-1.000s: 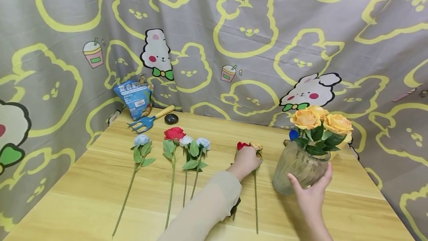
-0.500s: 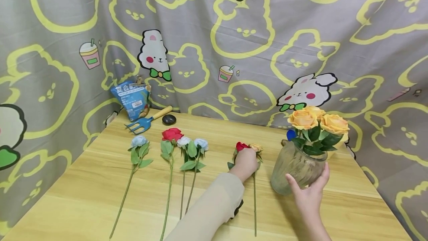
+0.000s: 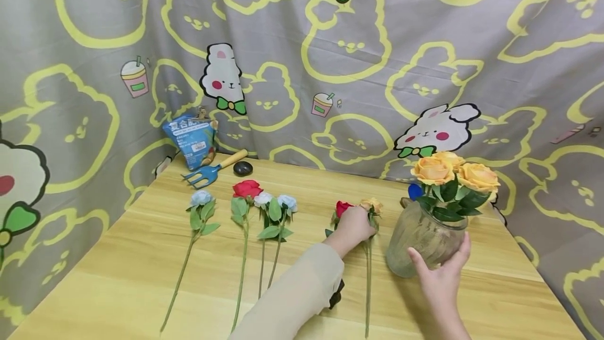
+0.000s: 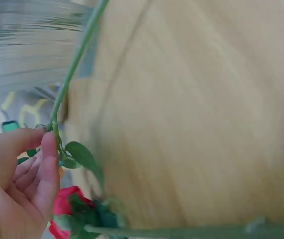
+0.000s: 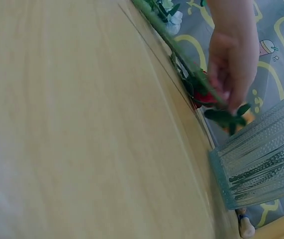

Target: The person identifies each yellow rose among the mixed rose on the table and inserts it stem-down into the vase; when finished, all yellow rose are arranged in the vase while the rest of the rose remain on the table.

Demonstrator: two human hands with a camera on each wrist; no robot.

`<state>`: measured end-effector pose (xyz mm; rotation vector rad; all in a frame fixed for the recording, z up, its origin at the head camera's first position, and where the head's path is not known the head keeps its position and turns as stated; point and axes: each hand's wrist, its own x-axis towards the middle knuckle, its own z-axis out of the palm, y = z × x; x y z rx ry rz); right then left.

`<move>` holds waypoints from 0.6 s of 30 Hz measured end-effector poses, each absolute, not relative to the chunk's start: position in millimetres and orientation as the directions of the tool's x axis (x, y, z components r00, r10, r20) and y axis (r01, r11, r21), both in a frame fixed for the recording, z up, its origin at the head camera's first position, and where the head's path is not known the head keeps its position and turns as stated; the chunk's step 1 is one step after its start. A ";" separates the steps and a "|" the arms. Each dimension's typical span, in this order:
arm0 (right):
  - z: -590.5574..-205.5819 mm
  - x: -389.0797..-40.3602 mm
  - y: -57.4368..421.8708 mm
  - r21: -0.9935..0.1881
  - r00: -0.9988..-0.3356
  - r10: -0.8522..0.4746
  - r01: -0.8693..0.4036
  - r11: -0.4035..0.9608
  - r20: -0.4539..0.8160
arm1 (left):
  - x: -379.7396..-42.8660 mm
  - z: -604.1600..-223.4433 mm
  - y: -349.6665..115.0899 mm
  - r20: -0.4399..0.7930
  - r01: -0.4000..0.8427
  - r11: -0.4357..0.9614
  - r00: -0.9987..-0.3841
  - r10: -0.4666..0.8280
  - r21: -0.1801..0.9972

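My left hand (image 3: 355,227) pinches the green stem (image 4: 77,59) of a pale yellow artificial rose (image 3: 371,204) just under its leaves, thumb against fingers. Beside it, left of the fingers, lies a red rose (image 3: 343,208), its lower part hidden by the hand and sleeve. My right hand (image 3: 443,277) grips a ribbed glass vase (image 3: 424,240) from its right side, with the thumb across the front. The vase leans to the right. Several orange roses (image 3: 477,177) with dark green leaves stand out of its mouth.
Left on the wooden table lie a single blue rose (image 3: 202,198), a larger red rose (image 3: 247,189) and two pale blue ones (image 3: 287,202). Behind them are a blue hand fork (image 3: 207,174), a black stone (image 3: 243,168) and a blue bag (image 3: 192,140). A patterned curtain hangs behind.
The left hand has moved slightly right with the yellow rose, whose stem now lies nearer the vase. The right hand keeps its hold on the vase.
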<state>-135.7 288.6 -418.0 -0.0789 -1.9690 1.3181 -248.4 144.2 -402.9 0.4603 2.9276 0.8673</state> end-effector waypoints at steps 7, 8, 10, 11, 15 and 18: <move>-416.9 -135.4 288.5 -0.810 -0.713 0.426 -0.353 0.468 0.557 | -248.9 -370.0 123.8 0.066 0.233 0.522 -0.946 0.318 0.820; -416.6 -135.3 288.6 -0.811 -0.713 0.427 -0.352 0.468 0.556 | -250.1 -361.6 119.5 0.086 0.237 0.471 -0.944 0.319 0.850; -416.2 -135.5 289.1 -0.810 -0.712 0.426 -0.353 0.469 0.558 | -252.7 -343.1 110.8 0.139 0.264 0.388 -0.937 0.321 0.883; -416.0 -135.8 289.2 -0.809 -0.711 0.426 -0.357 0.468 0.560 | -253.6 -333.4 106.1 0.168 0.284 0.355 -0.931 0.323 0.890; -416.2 -136.2 289.3 -0.804 -0.709 0.420 -0.365 0.470 0.567 | -255.3 -293.8 86.5 0.300 0.376 0.222 -0.901 0.313 0.899; -417.3 -136.0 289.2 -0.804 -0.710 0.420 -0.361 0.472 0.565 | -253.9 -265.4 73.7 0.417 0.465 0.110 -0.859 0.296 0.879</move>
